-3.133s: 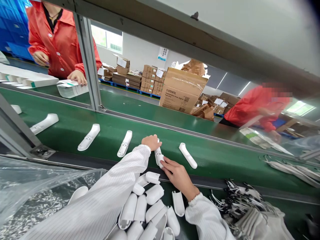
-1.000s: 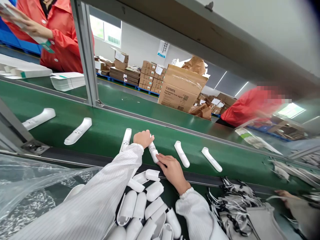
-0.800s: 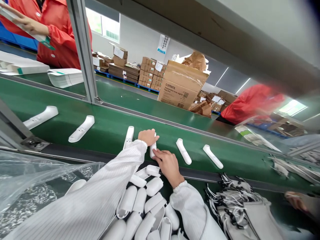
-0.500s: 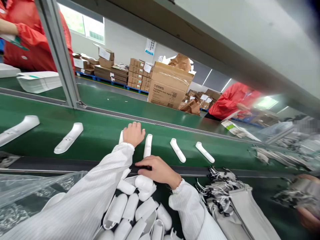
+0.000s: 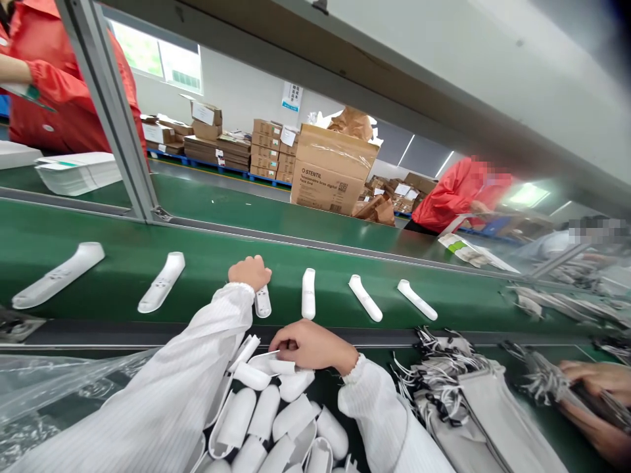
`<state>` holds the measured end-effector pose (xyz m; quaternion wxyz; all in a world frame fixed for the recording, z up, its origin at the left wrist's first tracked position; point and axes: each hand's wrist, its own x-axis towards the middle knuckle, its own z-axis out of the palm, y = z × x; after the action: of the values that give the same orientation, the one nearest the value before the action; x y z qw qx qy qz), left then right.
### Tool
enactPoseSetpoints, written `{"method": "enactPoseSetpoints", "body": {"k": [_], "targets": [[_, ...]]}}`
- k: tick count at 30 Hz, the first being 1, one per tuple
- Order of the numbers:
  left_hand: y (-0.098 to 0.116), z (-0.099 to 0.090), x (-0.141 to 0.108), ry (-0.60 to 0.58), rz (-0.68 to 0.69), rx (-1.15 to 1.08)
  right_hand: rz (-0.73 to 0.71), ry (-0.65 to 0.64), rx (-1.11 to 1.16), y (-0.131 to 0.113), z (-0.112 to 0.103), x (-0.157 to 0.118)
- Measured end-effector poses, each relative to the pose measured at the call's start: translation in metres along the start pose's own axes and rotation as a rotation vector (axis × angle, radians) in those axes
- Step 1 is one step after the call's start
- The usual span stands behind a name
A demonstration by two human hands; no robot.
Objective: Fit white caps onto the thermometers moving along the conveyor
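Note:
My left hand (image 5: 250,272), in a white sleeve, is closed over the upper end of a white handheld thermometer body (image 5: 263,302) on the green belt. Its fingertips are hidden, but the lower end with small marks shows beneath the hand. Nearer to me, my right hand (image 5: 308,345) has its thumb and fingers pinched on a white plastic cover (image 5: 273,362) at the top of the pile. Several more rounded white covers (image 5: 266,412) lie heaped between my forearms. Just right of my left hand lies another thermometer body (image 5: 308,293).
More thermometer bodies (image 5: 162,282) are spaced along the green belt (image 5: 211,305). Grey pouches (image 5: 486,407) with cords lie at right, beside another person's hand (image 5: 599,381). Clear plastic bagging (image 5: 54,387) is at left. A metal post (image 5: 111,112) and overhead shelf (image 5: 394,85) frame the bench.
The thermometer bodies have shifted right in view. My left hand has moved slightly left and down, curling tighter. My right hand has dropped onto a cover. The other person's hand has come further in.

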<state>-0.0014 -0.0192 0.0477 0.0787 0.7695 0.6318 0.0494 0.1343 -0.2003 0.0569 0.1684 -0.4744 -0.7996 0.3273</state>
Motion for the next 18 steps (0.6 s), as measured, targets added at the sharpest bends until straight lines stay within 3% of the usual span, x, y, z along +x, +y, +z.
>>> {"method": "enactPoseSetpoints", "body": {"k": [4,9,13,18], "targets": [[0.001,0.003,0.002,-0.005,0.016,-0.013,0.035,0.039,0.097,0.006,-0.002,-0.002],[0.005,0.005,0.0,-0.032,0.043,-0.021,0.096,0.046,0.179,0.014,-0.021,-0.013],[0.01,0.007,-0.002,-0.059,0.129,-0.033,0.227,0.24,0.118,0.027,-0.03,-0.015],[0.014,0.01,-0.006,-0.062,0.255,-0.087,0.409,0.537,0.238,0.055,-0.019,-0.003]]}}
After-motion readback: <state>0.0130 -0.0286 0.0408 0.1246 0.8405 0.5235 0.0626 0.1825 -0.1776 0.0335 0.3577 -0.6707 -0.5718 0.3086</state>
